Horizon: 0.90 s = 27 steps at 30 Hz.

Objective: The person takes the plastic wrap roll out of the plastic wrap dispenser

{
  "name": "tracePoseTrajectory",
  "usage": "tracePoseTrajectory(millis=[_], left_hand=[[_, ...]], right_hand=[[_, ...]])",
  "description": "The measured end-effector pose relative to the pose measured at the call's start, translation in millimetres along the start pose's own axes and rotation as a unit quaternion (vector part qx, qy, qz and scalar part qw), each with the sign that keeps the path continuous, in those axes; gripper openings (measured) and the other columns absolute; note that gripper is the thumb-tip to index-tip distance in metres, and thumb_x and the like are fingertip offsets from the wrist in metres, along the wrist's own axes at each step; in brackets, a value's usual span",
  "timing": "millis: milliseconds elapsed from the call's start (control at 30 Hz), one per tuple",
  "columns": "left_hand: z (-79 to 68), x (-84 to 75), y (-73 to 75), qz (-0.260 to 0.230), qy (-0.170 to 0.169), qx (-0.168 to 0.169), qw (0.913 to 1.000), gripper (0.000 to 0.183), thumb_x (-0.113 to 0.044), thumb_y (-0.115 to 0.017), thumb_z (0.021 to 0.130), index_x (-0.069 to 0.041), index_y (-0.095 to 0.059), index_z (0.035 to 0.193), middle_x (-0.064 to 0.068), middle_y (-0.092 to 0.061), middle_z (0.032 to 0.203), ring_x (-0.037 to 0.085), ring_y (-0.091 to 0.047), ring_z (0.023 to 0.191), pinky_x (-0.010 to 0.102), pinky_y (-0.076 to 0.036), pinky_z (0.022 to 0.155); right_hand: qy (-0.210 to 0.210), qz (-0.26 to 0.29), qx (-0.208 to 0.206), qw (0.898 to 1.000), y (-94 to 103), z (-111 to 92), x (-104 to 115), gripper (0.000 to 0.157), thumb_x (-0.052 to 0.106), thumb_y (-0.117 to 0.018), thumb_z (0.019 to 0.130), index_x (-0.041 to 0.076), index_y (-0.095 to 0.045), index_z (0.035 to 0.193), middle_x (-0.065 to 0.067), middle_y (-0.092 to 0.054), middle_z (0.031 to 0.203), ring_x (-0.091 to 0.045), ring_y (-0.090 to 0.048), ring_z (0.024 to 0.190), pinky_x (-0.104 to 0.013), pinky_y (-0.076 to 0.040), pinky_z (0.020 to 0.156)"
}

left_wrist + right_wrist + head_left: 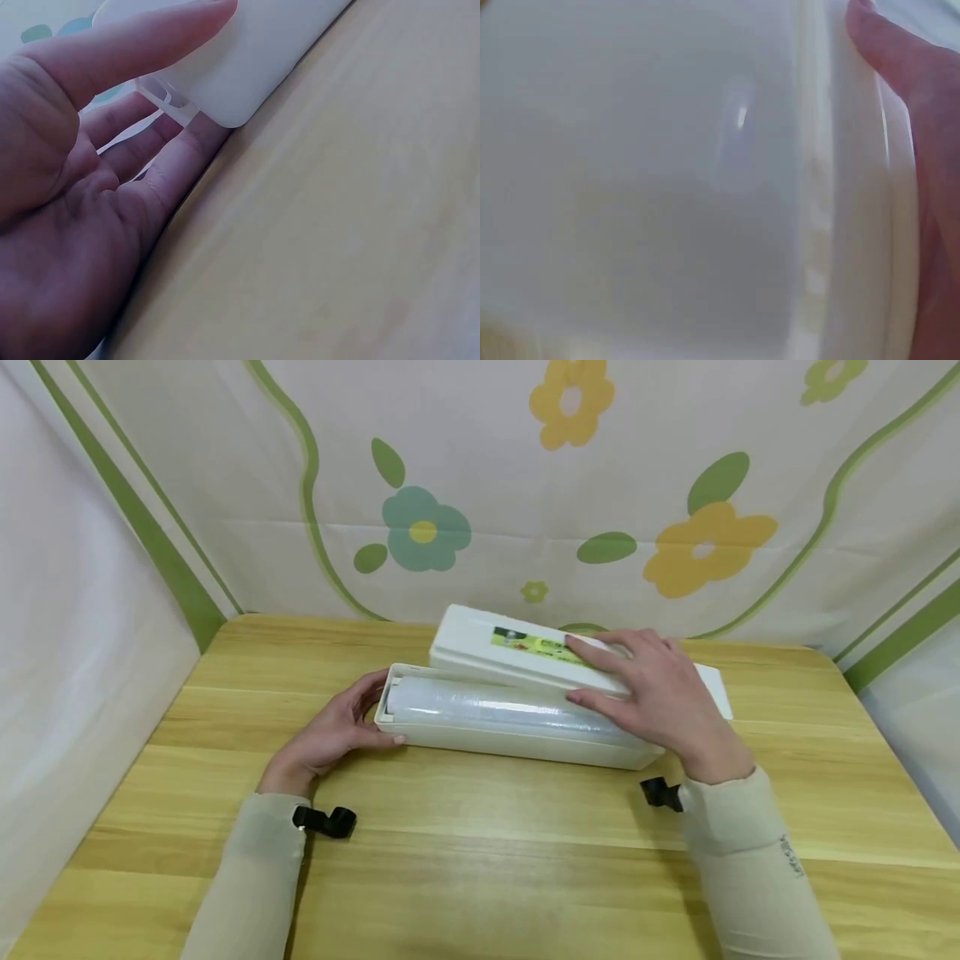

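Observation:
A long cream box (517, 750) lies on the table with a roll of clear plastic wrap (480, 703) inside it. My left hand (341, 727) grips the box's left end, thumb along the front wall and fingers round the far side. In the left wrist view the thumb presses the box wall (247, 67). My right hand (667, 693) holds the white lid (468, 639) by its long sides, over the back and right part of the box. The lid sits askew, its left end raised, leaving much of the roll uncovered. It carries a green and yellow label (517, 642).
The wood-grain table (480, 877) runs under everything. Behind it hangs a pale curtain (495, 460) with flowers and green lines, and more cloth closes both sides. Black wrist mounts (330, 821) stick out from both sleeves.

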<state>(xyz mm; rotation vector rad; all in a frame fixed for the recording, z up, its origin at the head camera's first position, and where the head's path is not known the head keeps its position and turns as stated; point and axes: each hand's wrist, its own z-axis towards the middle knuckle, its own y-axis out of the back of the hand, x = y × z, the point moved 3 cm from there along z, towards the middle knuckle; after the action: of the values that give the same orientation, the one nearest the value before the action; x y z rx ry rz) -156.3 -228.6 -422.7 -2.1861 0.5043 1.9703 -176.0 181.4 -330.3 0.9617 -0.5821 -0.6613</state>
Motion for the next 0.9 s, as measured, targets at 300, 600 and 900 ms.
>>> tracePoseTrajectory(millis=[300,600,900], left_hand=[[-0.1,2.2,1.3,0.002,0.003,0.004,1.0000,0.105,0.008,-0.089,0.081,-0.017,-0.035,0.167,0.009,-0.043,0.164,0.025,-0.046,0.143,0.028,-0.060,0.100],[-4.6,2.9,3.3,0.005,0.001,-0.001,1.0000,0.106,0.008,-0.089,0.080,-0.017,-0.034,0.168,0.009,-0.043,0.164,0.024,-0.046,0.142,0.028,-0.060,0.099],[-3.6,1.2,2.0,0.008,0.004,-0.006,0.9999,0.107,0.009,-0.089,0.079,-0.018,-0.034,0.168,0.009,-0.043,0.163,0.026,-0.045,0.142,0.028,-0.060,0.100]], right_hand=[[-0.027,0.010,-0.029,0.999,13.5,-28.7,-51.3,0.066,0.029,-0.094,0.080,0.029,-0.072,0.142,-0.018,-0.072,0.126,-0.040,-0.065,0.112,-0.058,-0.047,0.090],[-0.065,0.036,-0.004,0.997,17.4,-40.4,-87.3,0.063,0.024,-0.093,0.082,0.023,-0.073,0.141,-0.022,-0.069,0.133,-0.044,-0.062,0.115,-0.056,-0.045,0.088],[-0.087,0.056,0.031,0.994,6.3,-52.2,-113.1,0.062,0.020,-0.093,0.082,0.017,-0.073,0.141,-0.025,-0.069,0.134,-0.047,-0.060,0.121,-0.058,-0.044,0.092]])
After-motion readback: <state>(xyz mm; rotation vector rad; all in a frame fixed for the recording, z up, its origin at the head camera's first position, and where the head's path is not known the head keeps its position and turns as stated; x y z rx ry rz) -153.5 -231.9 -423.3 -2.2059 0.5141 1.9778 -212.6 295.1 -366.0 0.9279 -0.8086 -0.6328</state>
